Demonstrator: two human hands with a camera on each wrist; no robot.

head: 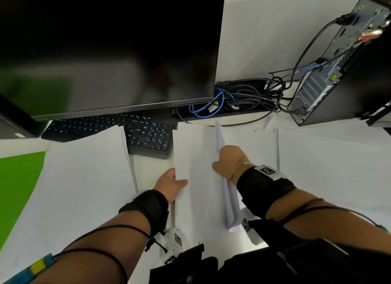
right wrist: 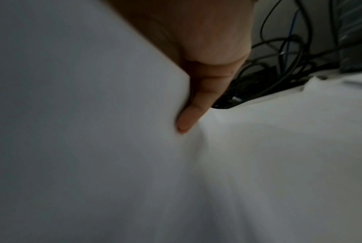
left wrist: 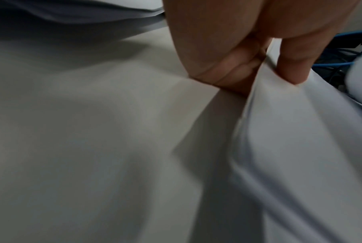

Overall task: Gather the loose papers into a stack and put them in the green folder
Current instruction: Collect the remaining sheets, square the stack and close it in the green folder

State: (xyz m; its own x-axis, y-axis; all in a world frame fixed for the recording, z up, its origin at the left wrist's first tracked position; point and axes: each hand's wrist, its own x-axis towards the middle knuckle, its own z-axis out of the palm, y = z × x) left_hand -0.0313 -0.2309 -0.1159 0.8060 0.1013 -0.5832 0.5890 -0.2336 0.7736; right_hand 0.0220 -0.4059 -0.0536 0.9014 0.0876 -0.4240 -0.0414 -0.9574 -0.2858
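A stack of white papers [head: 196, 167] lies in front of me at the desk's middle, its right part bent upward. My left hand [head: 174, 183] pinches the stack's left edge, thumb on top and fingers [left wrist: 234, 72] beneath the sheets [left wrist: 300, 148]. My right hand [head: 224, 156] grips the raised right part of the stack; in the right wrist view a finger [right wrist: 196, 106] lies along the paper [right wrist: 82, 115]. The green folder [head: 17, 188] lies at the far left, partly covered by loose sheets [head: 84, 178]. More loose sheets [head: 328, 161] lie to the right.
A black keyboard [head: 148, 137] sits just beyond the papers, under a dark monitor [head: 110, 50]. A tangle of cables [head: 232, 101] fills the back middle. A computer tower [head: 342, 61] stands at the back right.
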